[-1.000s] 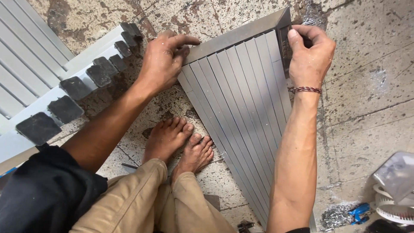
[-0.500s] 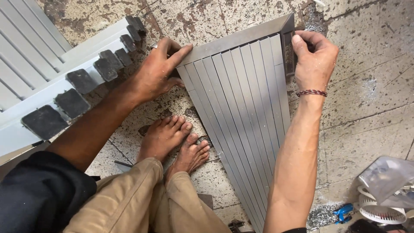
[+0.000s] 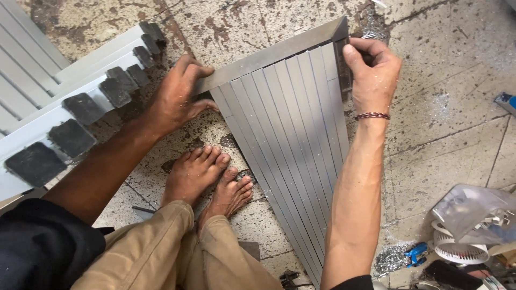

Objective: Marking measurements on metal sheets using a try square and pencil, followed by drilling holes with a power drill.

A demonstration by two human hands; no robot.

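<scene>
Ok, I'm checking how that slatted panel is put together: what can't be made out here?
Head view only:
- Slatted metal panel: near end cut off by the bottom edge and the right forearm.
- Panel's far right corner: covered by the right hand.
- Left end of the top rail: under the left hand.
</scene>
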